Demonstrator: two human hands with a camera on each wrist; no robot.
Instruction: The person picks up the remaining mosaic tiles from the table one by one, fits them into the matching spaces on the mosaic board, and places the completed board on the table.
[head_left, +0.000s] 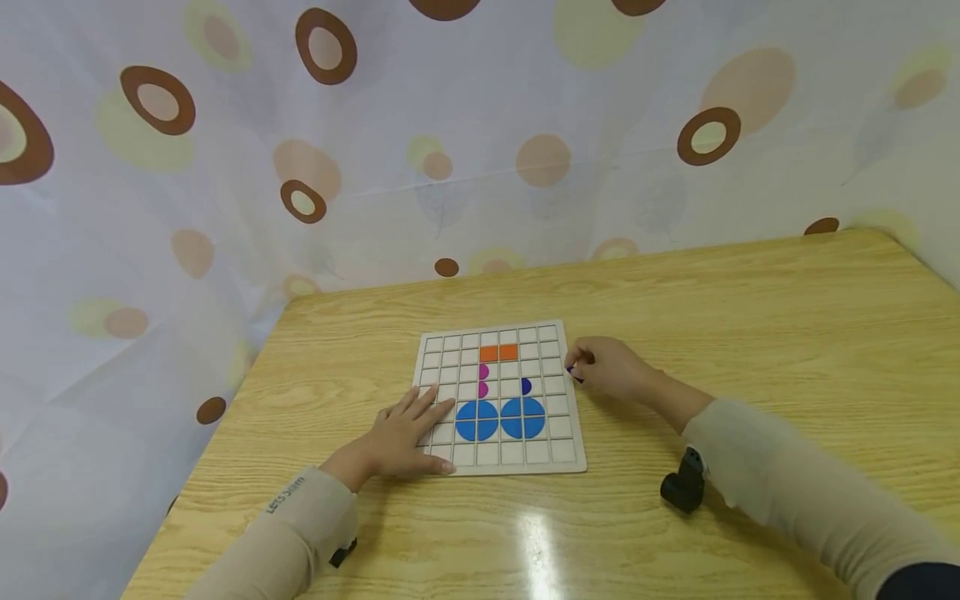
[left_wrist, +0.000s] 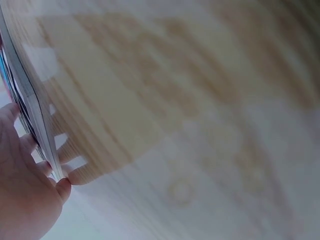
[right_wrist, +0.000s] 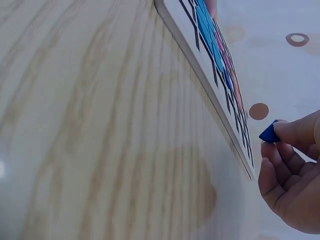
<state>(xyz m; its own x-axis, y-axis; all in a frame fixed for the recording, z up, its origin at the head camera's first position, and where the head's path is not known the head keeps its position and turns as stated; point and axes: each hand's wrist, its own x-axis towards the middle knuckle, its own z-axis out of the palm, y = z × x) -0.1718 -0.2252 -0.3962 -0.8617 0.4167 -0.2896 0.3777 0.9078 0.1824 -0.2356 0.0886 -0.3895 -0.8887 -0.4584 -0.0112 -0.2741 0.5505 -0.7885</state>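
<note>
A white grid board (head_left: 558,450) lies on the table with coloured pieces in some of its squares. Two orange squares (head_left: 498,353) sit in an upper row, above two magenta half-circles (head_left: 483,389). Lower down, blue quarter pieces form two blue circles (head_left: 477,421), and a dark blue half-circle (head_left: 527,387) is above the right one. My left hand (head_left: 405,437) rests with spread fingers on the board's left side. Just off the right edge, my right hand (head_left: 606,367) pinches a small dark blue piece (right_wrist: 270,133) between thumb and finger; its full shape is partly covered.
The board lies on a wooden table (head_left: 712,308) with light glare near its front. Behind and to the left hangs a pale curtain (head_left: 480,100) with brown and yellow spots. Each sleeve carries a black wrist camera (head_left: 684,483).
</note>
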